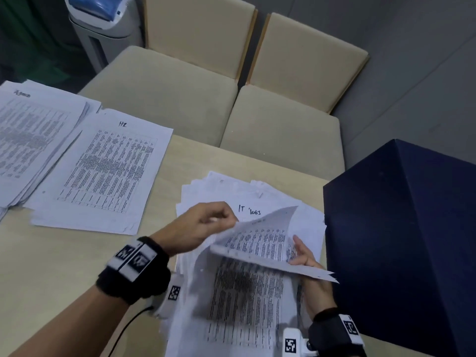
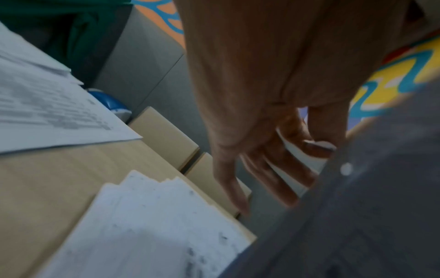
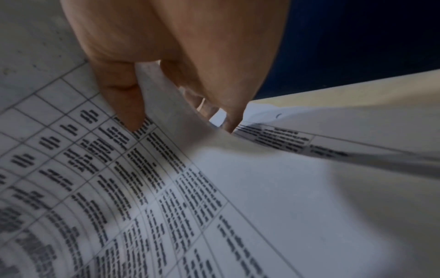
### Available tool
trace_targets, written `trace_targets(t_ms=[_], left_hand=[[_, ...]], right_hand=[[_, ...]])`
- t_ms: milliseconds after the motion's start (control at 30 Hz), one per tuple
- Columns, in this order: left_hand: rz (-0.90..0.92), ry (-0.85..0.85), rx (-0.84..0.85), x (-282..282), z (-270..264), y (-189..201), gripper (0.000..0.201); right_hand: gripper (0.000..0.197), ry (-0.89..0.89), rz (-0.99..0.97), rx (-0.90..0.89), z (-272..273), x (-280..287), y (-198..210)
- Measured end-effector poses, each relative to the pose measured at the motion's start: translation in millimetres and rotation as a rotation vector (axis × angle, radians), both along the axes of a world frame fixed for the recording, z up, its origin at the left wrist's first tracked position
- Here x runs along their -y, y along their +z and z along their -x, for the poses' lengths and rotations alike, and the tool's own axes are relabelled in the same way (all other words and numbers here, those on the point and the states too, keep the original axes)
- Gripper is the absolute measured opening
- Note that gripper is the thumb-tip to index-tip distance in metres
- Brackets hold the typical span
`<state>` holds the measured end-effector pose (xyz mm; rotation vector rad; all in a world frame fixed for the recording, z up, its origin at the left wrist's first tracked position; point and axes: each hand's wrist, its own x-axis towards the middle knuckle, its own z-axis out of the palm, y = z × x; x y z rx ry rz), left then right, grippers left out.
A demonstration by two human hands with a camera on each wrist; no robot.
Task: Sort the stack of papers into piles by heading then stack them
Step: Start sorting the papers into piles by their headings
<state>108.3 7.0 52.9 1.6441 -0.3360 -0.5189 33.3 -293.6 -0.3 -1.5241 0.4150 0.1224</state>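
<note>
My left hand (image 1: pixel 231 220) pinches the near left corner of a printed sheet (image 1: pixel 260 243) lifted off the unsorted stack (image 1: pixel 239 300) at the table's front. My right hand (image 1: pixel 301 253) grips the same sheet at its right edge, thumb on top and fingers underneath; the right wrist view shows the thumb (image 3: pixel 123 105) pressed on the sheet's printed table (image 3: pixel 214 188). Just behind lies a ragged pile headed "IT logs" (image 1: pixel 257 197). A pile headed "HR" (image 1: pixel 103 171) lies to the left. Beyond it is a third pile (image 1: pixel 31 140) whose heading I cannot read.
The wooden table (image 1: pixel 64 253) has bare surface at the front left. A tall dark blue box (image 1: pixel 399 240) stands close on the right of the papers. Beige chairs (image 1: pixel 167 99) stand along the far edge, and a white and blue machine (image 1: pixel 103 19) is behind them.
</note>
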Motion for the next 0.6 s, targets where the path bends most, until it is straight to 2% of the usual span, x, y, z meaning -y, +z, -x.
trace_targets(t_ms=[67, 100, 167, 233, 267, 333, 400, 467, 600], left_hand=[[0.109, -0.17, -0.13, 1, 15, 16, 0.015], [0.134, -0.208, -0.183, 0, 18, 20, 0.017], [0.169, -0.13, -0.278, 0, 16, 20, 0.023], [0.179, 0.111, -0.34, 0, 2, 9, 0.028], [0.1, 0.262, -0.283, 0, -8, -1, 0.025], [-0.229, 0.464, -0.065, -3, -28, -27, 0.022], [-0.521, 0.459, 0.071, -5, -43, -47, 0.035], [-0.658, 0.437, 0.125, -3, -54, -58, 0.035], [-0.721, 0.441, 0.172, 2, -62, -67, 0.025]], right_hand=[[0.015, 0.016, -0.022, -0.03, -5, -1, 0], [0.019, 0.042, -0.037, -0.059, -8, -3, 3], [0.023, 0.07, -0.007, -0.104, -14, -5, 8], [0.026, 0.019, -0.017, -0.054, -15, -7, 14], [0.022, 0.002, -0.051, -0.009, -13, -9, 15], [0.011, -0.01, -0.146, 0.029, -7, -11, 18], [0.026, -0.033, -0.087, 0.042, -2, -10, 13], [0.028, -0.049, -0.038, 0.024, 1, -7, 10], [0.023, -0.097, -0.067, -0.001, 7, -7, 6]])
